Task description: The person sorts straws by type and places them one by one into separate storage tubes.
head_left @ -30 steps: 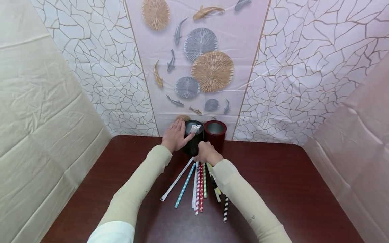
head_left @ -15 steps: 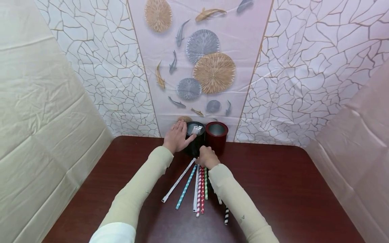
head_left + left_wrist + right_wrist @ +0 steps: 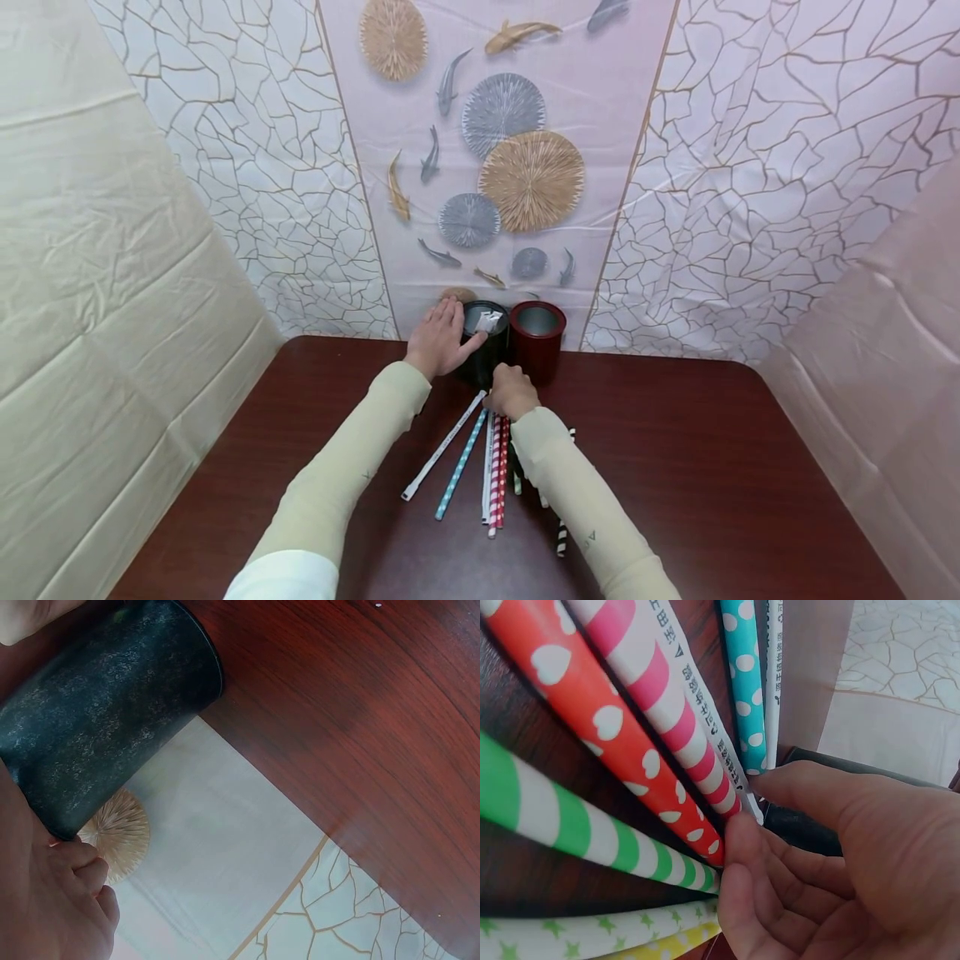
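My left hand (image 3: 440, 337) grips a black cup (image 3: 120, 697) at its rim, thumb across the front of the opening. Crumpled white wrapper ends (image 3: 488, 321) show inside the cup. Before it, my right hand (image 3: 512, 392) has its fingertips at the far ends of fanned paper straws. In the right wrist view, the thumb lies by a blue dotted straw (image 3: 745, 682) and the fingers by a pink striped straw (image 3: 656, 686), a red heart straw (image 3: 600, 712) and a green striped straw (image 3: 592, 832). A white-wrapped straw (image 3: 705, 705) ends between thumb and finger; I cannot tell whether they pinch it.
A dark red cup (image 3: 537, 354) stands right beside the black one, near the patterned back wall. One white-wrapped straw (image 3: 444, 446) lies apart at the left. A black striped straw (image 3: 562, 537) shows partly under the right forearm. Cloth walls flank the brown table (image 3: 690, 467).
The green striped straw has shifted right, partly under the right sleeve. A striped end now shows right of that forearm. My right forearm has swung slightly left; my left hand stays at the cup.
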